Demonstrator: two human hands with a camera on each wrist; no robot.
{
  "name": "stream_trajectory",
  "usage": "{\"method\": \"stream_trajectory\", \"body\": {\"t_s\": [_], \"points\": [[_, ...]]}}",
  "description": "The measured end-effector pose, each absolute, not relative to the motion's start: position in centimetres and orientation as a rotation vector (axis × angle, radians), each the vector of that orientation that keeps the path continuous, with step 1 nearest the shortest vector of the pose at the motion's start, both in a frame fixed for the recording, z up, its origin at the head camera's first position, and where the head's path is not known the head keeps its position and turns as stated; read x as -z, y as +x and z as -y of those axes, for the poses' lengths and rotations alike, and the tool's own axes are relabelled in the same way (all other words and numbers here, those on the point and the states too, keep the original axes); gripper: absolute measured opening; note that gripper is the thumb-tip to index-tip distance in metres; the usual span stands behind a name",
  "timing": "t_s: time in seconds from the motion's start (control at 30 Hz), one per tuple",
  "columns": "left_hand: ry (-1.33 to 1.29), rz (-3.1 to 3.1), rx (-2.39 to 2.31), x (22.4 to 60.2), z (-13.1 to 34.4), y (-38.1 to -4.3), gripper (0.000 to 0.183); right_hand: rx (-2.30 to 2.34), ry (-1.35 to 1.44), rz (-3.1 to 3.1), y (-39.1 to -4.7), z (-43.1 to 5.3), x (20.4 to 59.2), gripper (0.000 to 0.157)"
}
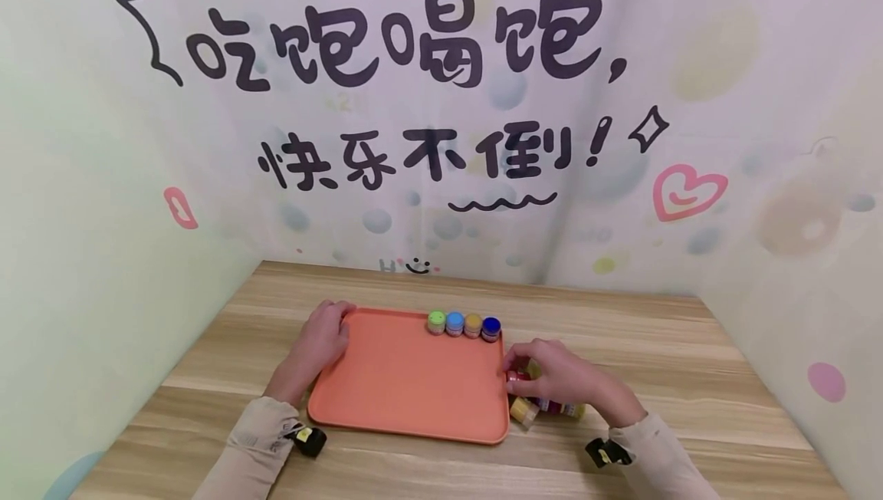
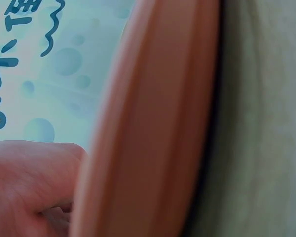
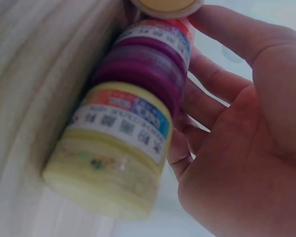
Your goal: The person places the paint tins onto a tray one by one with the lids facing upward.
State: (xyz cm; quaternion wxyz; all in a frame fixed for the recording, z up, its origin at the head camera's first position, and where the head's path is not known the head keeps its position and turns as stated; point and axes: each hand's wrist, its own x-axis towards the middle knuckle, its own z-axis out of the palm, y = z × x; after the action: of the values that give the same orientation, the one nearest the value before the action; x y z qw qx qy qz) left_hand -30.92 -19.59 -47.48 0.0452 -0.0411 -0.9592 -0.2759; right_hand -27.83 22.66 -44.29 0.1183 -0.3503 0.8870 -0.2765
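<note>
An orange tray (image 1: 414, 377) lies on the wooden table. My left hand (image 1: 324, 339) grips its left rim near the far corner; in the left wrist view the hand (image 2: 34, 187) is partly hidden behind the tray's edge (image 2: 148, 118). Just off the tray's right side, my right hand (image 1: 555, 370) pinches a red paint jar (image 1: 516, 379) between thumb and forefinger. Beneath and beside that hand are more paint jars, among them a tan one (image 1: 524, 411), a purple one (image 3: 138, 74) and a pale yellow one (image 3: 106, 153). The hand covers part of this group.
Several paint jars stand in a row along the tray's far right rim: light green (image 1: 437, 322), light blue (image 1: 454, 324), ochre (image 1: 472, 325) and dark blue (image 1: 491, 329). Behind the table (image 1: 641, 347) hangs a printed cloth (image 1: 428, 239).
</note>
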Motion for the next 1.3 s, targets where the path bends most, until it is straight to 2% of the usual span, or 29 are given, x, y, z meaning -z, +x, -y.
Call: {"method": "stream_trajectory", "body": {"t_s": [0.37,0.77,1.3], "points": [[-0.124,2.929,0.838,47.6,19.52,-30.97,0.037,0.78,-1.009,-2.591,-27.65,-22.71,43.92,0.023],[-0.149,2.903,0.82,47.62,19.55,-30.91,0.035,0.876,-1.04,-2.675,-27.66,-23.3,43.98,0.017],[-0.178,2.883,0.8,47.93,19.81,-31.03,0.034,0.952,-0.964,-2.75,-27.82,-23.4,44.01,0.031]]}}
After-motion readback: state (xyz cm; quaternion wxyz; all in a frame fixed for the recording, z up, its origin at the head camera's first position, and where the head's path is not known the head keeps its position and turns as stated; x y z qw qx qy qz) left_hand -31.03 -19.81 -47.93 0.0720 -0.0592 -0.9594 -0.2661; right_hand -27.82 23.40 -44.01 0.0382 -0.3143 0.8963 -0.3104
